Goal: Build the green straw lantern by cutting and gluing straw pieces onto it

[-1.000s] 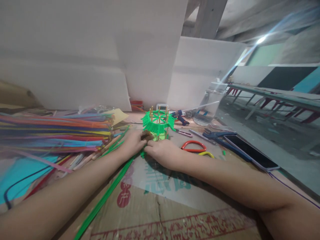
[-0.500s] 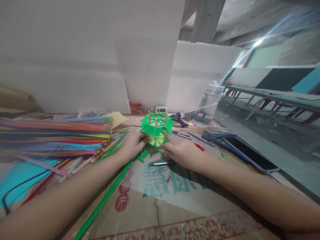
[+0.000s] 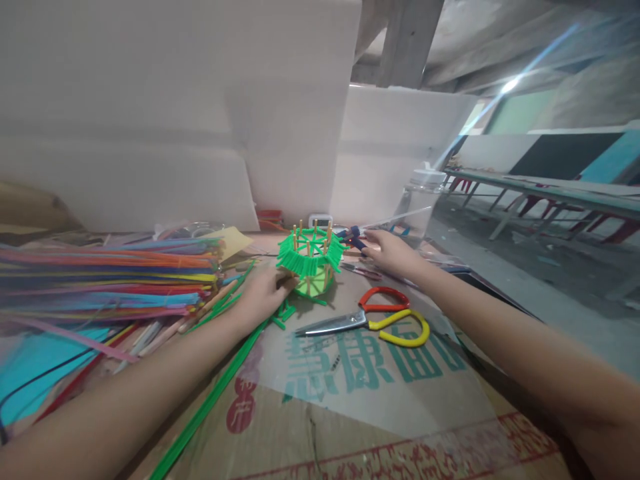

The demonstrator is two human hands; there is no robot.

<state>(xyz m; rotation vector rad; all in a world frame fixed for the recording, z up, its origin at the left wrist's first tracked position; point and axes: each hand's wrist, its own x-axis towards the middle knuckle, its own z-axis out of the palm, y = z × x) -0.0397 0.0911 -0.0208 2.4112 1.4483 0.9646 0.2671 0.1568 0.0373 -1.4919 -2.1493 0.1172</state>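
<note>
A small green model [image 3: 311,263] with a fringed roof of green strips and upright wooden sticks stands on the table. My left hand [image 3: 265,290] is at its left side, fingers closed on its lower edge. Behind and to the right, my right hand [image 3: 387,252] reaches to a dark blue glue gun [image 3: 356,241], fingers around its handle end. Scissors [image 3: 367,319] with one red and one yellow handle lie in front of the model. Short green pieces [image 3: 284,313] lie beside my left hand.
Bundles of coloured pipe cleaners [image 3: 110,273] cover the left side. Long green strips [image 3: 210,407] run toward the front edge. A clear water bottle [image 3: 420,203] stands at the back right, and a phone [image 3: 493,290] lies partly under my right forearm. Small snips [image 3: 363,271] lie near the model.
My right hand has left the model's right side and moved back and right to the glue gun, uncovering the scissors. My left hand stays at the model.
</note>
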